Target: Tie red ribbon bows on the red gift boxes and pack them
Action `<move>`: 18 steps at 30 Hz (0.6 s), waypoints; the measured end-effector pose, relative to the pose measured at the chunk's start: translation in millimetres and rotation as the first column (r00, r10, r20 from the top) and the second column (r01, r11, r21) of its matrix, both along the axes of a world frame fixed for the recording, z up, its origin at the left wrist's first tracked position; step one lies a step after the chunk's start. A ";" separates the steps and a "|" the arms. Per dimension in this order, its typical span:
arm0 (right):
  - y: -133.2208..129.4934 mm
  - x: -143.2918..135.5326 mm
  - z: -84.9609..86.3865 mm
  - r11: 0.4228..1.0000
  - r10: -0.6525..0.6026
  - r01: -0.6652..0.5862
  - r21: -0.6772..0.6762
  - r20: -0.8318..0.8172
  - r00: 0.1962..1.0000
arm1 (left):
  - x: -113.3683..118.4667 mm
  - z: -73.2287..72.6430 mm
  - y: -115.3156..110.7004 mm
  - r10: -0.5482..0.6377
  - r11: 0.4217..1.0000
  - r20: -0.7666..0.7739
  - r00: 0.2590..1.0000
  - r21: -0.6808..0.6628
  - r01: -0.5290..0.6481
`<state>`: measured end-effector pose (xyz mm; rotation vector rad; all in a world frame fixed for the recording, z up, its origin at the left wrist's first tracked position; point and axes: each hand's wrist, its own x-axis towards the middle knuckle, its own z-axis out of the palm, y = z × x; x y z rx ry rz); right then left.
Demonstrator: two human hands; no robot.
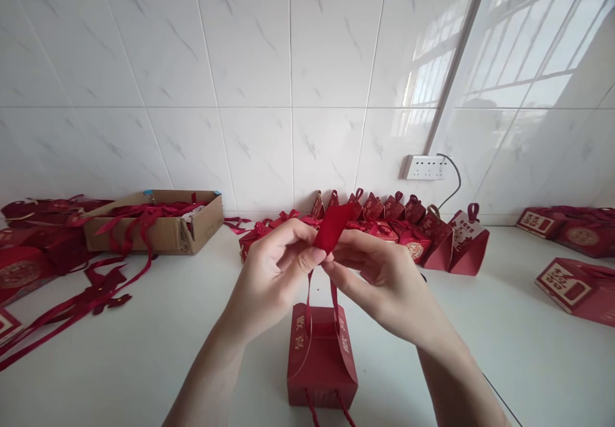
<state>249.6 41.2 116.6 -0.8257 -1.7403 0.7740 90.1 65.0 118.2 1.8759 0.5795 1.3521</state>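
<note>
Above the middle of the table [120,369], I have a red ribbon [333,228] raised, its broad folded part standing up between my two hands. My left hand [276,283] grips it between thumb and fingers, and my right hand [379,279] pinches it too, fingertips right next to the left thumb. Two strands of the ribbon run down to the red box [323,376], which sits on the table just below my hands, its top flaps curving inward. Red cords [311,406] come out of its near side. Behind my hands, small peaked boxes [394,207] with loops stand in a row near the tiled wall [254,49]. To the left is a carton [202,228] with ribbons spilling over its rim; to the right, another red box [579,289]. A power strip [426,167] is on the wall.
</note>
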 end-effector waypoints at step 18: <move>10.7 -6.4 -5.8 0.923 -0.313 0.367 0.112 -0.333 0.889 | 0.5 0.1 4.3 -0.057 0.996 0.044 0.997 -0.065 0.060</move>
